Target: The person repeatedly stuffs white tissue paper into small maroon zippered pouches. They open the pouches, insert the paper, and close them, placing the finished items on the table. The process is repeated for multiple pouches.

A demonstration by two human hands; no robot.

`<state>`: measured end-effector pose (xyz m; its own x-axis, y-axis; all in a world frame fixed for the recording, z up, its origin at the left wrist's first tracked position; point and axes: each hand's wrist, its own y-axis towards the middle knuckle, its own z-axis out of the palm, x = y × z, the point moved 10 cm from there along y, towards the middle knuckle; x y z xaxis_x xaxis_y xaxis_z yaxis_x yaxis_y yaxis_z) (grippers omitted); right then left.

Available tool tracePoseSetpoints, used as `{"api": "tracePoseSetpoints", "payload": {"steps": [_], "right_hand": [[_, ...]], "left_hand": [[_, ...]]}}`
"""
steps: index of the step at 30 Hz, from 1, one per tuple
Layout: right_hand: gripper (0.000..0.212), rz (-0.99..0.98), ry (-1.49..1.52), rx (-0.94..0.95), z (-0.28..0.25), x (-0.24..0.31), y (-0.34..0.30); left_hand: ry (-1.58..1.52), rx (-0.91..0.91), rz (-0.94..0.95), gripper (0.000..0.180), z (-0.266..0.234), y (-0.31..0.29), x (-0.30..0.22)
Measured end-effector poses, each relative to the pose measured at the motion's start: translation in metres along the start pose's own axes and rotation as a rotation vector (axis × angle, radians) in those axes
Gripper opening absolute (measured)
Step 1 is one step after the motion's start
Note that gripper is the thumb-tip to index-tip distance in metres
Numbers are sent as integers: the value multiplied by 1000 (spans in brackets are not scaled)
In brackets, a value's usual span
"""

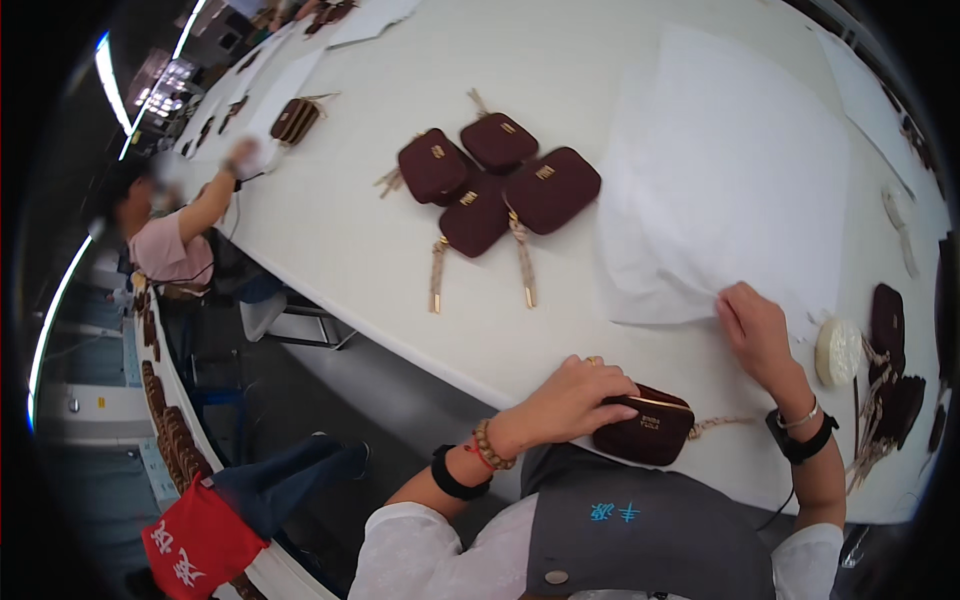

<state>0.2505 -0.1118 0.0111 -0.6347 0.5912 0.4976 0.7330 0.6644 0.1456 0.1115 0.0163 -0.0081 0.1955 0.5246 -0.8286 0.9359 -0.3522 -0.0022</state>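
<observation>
My left hand (575, 400) is closed round the top of a small burgundy zip pouch (645, 432) at the table's near edge. The pouch has a gold zip along its upper side and a braided beige strap lying out to the right. My right hand (755, 328) reaches over the lower edge of a large white sheet of thin paper (730, 180). Its fingers are curled together at that edge and appear to pinch it; the fingertips are partly hidden. Several similar burgundy pouches (550, 190) lie grouped left of the sheet, two with tasselled straps hanging toward me.
A cream roll of tape (838, 352) and more dark pouches (887, 325) with straps lie to my right. Further left on the white table (350, 200) stands a stack of pouches (296, 121). A seated person (175, 235) works there; another in red (205, 540) is behind, lower left.
</observation>
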Motion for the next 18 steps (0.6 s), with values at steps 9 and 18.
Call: {"api": "tracePoseSetpoints", "payload": {"steps": [9,18], "right_hand": [[22,322,746,60,-57,24,-26],[11,19,567,267,-25,64,-30]], "left_hand": [[167,137,26,18,22,-17,-34],[214,151,-5,26,22,-22,-30]]}}
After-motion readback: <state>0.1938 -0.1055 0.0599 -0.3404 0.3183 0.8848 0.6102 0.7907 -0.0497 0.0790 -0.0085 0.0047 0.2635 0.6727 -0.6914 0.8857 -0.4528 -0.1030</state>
